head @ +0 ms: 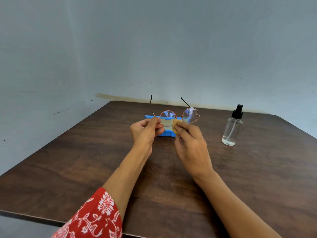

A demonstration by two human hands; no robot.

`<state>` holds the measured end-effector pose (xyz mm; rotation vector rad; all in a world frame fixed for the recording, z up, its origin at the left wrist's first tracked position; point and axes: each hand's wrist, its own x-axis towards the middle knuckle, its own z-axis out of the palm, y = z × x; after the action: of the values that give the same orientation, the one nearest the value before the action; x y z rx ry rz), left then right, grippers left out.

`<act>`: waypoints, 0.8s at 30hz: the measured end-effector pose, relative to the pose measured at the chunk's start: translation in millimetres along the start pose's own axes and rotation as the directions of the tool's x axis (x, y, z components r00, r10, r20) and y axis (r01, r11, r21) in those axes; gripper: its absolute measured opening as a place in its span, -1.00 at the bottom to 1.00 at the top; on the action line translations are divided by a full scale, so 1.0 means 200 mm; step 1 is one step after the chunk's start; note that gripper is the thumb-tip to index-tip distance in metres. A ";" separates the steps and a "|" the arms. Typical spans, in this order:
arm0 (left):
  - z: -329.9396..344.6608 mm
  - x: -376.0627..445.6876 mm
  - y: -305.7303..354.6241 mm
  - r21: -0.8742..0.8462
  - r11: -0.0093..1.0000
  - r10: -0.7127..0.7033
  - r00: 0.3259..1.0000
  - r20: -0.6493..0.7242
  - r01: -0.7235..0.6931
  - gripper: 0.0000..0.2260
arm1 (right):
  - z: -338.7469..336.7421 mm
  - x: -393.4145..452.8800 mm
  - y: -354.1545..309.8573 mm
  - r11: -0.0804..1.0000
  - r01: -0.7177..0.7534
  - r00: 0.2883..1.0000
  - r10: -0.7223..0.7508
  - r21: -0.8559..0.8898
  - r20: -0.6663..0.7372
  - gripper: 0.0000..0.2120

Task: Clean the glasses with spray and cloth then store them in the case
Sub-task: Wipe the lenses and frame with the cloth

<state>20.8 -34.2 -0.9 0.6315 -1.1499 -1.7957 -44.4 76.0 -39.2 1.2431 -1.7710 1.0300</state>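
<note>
Extending from the near edge of the dark wooden desk, both forearms reach forward, the left one emerging from a red sleeve with a white floral print. Left hand: its grip is a pinch of thumb and forefinger on the left rim of the glasses, at the hinge; the other fingers are curled into the palm. Right hand: its grip holds a small tan cloth, folded between thumb and fingers, and presses it against the frame at the bridge, between the two round lenses. The glasses are held above the desk with the lenses facing the person and both temple arms unfolded, pointing up and away toward the wall. Directly behind the hands, a blue case lies on the desk, largely hidden by the hands and glasses; whether it is open cannot be determined. To the right, well apart from the hands, a clear spray bottle with a black nozzle stands upright. A grey-blue wall borders the far desk edge.
</note>
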 end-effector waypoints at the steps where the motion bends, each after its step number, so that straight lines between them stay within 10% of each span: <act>1: 0.00 0.01 0.00 -0.003 1.000 0.007 1.000 -0.010 -0.007 -0.91 | -0.01 0.00 0.00 0.999 -0.023 1.000 0.023 0.025 -0.007 -0.68; 8: -0.02 0.03 0.00 0.084 0.991 0.103 0.994 0.045 -0.106 -0.93 | -0.12 0.04 0.10 0.887 -0.416 0.873 0.451 0.199 -0.185 -0.83; 17: -0.01 -0.02 -0.01 0.400 0.802 0.353 0.891 0.284 -0.445 -0.92 | -0.15 0.04 0.22 0.325 -0.758 0.348 0.935 0.566 -0.072 -0.90; 24: -0.03 -0.01 -0.06 0.481 0.666 0.425 0.820 0.383 -0.570 -0.94 | -0.15 0.05 0.21 0.318 -0.765 0.392 0.920 0.560 0.013 -0.81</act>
<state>20.9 -33.4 -13.7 0.3678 -1.8683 -1.0399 -83.4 107.8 -27.0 0.1462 -1.9536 2.2838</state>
